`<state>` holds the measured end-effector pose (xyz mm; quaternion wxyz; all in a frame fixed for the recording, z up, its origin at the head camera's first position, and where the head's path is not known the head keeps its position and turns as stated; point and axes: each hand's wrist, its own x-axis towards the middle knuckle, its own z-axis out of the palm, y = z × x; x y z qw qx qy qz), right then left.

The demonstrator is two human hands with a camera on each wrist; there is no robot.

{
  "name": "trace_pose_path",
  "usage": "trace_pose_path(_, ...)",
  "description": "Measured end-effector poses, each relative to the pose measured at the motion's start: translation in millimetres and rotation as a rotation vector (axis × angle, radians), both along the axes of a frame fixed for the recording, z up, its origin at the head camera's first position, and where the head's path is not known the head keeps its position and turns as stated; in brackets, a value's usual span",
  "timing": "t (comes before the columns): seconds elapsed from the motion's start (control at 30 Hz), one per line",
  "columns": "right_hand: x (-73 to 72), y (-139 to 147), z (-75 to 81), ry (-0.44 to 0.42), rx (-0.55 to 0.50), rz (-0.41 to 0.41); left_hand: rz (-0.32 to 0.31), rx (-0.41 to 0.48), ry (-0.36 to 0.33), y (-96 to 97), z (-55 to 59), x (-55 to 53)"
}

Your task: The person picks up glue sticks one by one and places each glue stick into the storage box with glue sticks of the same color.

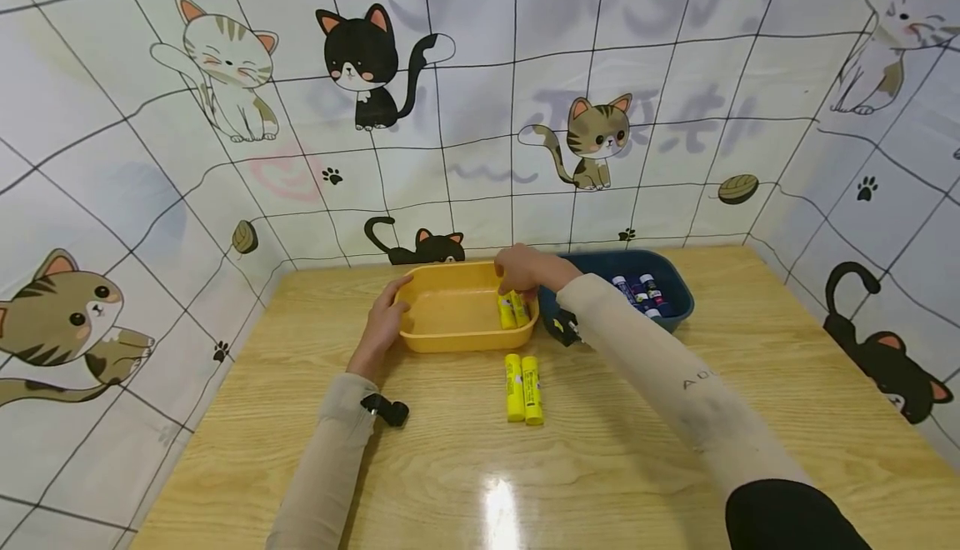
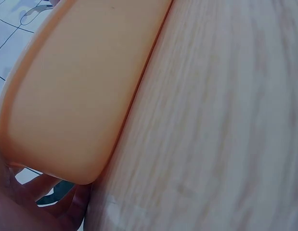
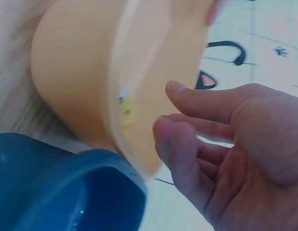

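Note:
A yellow plastic basin [image 1: 450,342] stands on the table, its left end gripped by my left hand [image 1: 384,321], with the thumb over the rim. Two yellow glue sticks [image 1: 507,311] lie side by side inside at its right end. Over that end hovers my right hand [image 1: 528,271]; in the right wrist view its thumb and fingertips [image 3: 175,86] are apart, with nothing between them. On the table in front of the basin, two more yellow glue sticks [image 1: 523,389] lie next to each other. The left wrist view shows the basin's side [image 2: 81,91] close up.
Right of the yellow basin and close against it stands a dark blue basin [image 1: 678,287], partly behind my right forearm. It holds several dark tubes [image 1: 648,292] with white ends. A cat-patterned wall covering [image 1: 480,167] rises behind the wooden table [image 1: 420,467].

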<state>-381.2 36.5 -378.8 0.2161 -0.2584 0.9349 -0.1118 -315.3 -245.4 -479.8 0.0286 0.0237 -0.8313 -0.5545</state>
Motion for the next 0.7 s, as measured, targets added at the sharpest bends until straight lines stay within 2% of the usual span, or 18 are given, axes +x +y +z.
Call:
trace_pose_path(0.13,15.3,12.0,12.5,0.026,-0.065,0.045,-0.01,0.013,-0.01,0.2,1.0,0.7)
trace_pose_path(0.4,48.6,46.0,20.6,0.09,-0.218,0.095,-0.022,0.034,-0.014,-0.2,-0.4,2.4)
trace_pose_path(0.53,68.6,64.2,19.1,0.105,-0.3,0.096,-0.02,0.023,-0.01,0.1,0.1,2.0)
trace_pose_path(0.7,91.4,78.8,9.6,0.102,-0.365,0.098,-0.01,0.017,-0.004,1.1,0.3,1.4)
